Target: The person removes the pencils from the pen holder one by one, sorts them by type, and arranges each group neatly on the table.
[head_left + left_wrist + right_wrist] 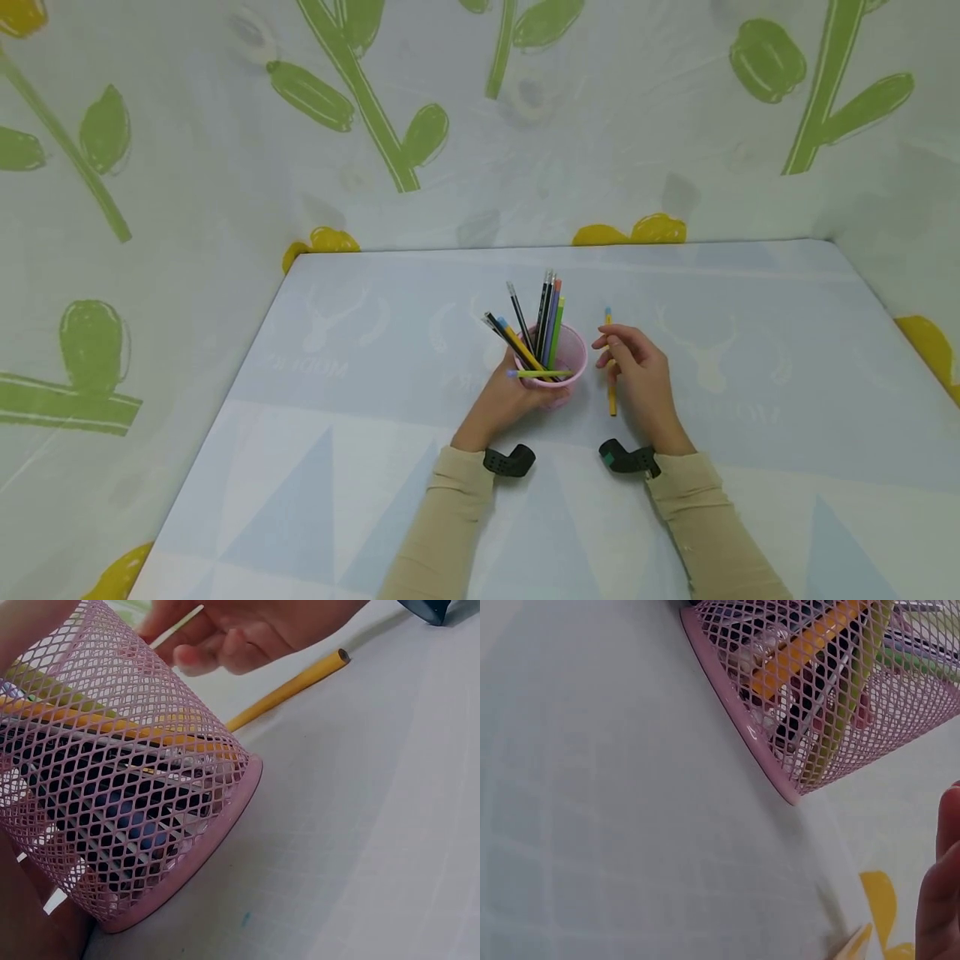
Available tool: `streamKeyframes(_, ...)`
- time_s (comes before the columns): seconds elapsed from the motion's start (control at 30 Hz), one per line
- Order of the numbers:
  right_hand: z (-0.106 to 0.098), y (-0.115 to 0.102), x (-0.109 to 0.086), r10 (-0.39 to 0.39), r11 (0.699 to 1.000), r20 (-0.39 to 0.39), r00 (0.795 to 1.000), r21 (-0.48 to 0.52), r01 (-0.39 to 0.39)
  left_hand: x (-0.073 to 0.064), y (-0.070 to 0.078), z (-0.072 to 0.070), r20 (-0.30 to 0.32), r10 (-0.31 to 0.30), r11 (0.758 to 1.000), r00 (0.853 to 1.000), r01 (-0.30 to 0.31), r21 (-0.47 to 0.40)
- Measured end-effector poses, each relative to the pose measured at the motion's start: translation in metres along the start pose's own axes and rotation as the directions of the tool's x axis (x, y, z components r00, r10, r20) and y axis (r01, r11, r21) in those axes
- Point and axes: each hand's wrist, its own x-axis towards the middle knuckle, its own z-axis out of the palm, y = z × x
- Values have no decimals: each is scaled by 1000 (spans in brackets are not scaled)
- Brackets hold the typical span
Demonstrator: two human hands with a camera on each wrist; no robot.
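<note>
A pink mesh pencil cup [573, 354] holds several pencils, mostly black, with yellow, green and purple ones among them. My left hand [510, 396] grips the cup from its left and near side. Through the mesh [150, 682] the pencils' lower ends show near the base. To the right of the cup a yellow pencil [612, 404] with a blue end lies on the table. Over that pencil hovers my right hand [645, 375], its fingers loosely bent. In the left wrist view the yellow pencil [300, 686] shows below the right hand [255, 634], apart from it.
The table [360, 500] has a pale cover with blue triangles and faint deer prints. Behind it and at its sides hangs a light curtain [480, 167] with green and yellow plant prints. Black camera straps [512, 461] sit on both wrists.
</note>
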Motion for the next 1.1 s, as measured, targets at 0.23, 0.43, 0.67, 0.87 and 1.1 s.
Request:
streamKeyframes(0.23, 9, -23, -8, -83, 996, 90, 992, -5, 84, -7, 18, -5, 17, -4, 999, 1000, 5, -50)
streamKeyframes(0.43, 14, -31, -13, -123, 992, 187, 975, 17, 122, -12, 29, -7, 28, 11, 999, 1000, -10, -37)
streamKeyframes(0.67, 19, -33, -15, -136, 987, 282, 950, -47, 156, -10, 26, -6, 51, 38, 998, 998, -35, -48)
streamKeyframes(0.87, 22, -31, -14, -117, 990, 357, 927, -35, 139, -10, 28, -7, 59, 67, 997, 996, -64, -53)
streamKeyframes(1.1, 23, -32, -13, -90, 995, 411, 907, 1, 99, -9, 29, -10, 68, 90, 995, 994, -88, -38)
